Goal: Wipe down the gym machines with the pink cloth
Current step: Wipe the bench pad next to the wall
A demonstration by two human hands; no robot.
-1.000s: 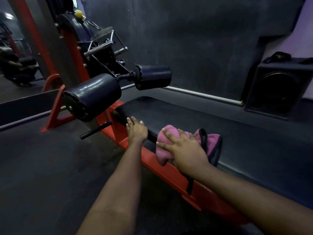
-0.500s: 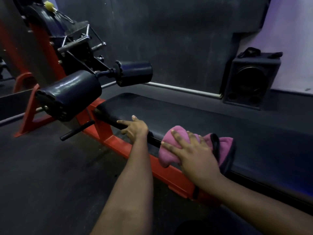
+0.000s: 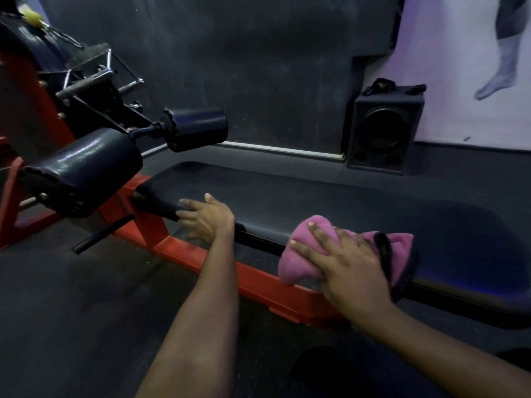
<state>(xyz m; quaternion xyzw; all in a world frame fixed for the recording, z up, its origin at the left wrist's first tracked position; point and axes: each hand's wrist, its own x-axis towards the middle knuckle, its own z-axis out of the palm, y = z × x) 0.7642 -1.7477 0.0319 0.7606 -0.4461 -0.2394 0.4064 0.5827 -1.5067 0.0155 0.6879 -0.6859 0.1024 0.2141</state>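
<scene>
Two black vinyl cylinders stand at the far left: a nearer roller pad (image 3: pixel 83 170) and a farther roller pad (image 3: pixel 198 129), both on the machine's arm. Below them the red steel frame (image 3: pixel 201 259) runs along the dark floor and carries the long black padded bench (image 3: pixel 316 202). The left hand (image 3: pixel 208 219) rests on the bench's near edge, fingers straight and spread, holding nothing. Further right, the bunched pink cloth (image 3: pixel 298 265) lies over the same near edge, partly hanging towards the frame. The right hand (image 3: pixel 350 268) presses down on the cloth, fingers splayed across it. A black speaker box (image 3: pixel 385 130) stands against the wall behind.
</scene>
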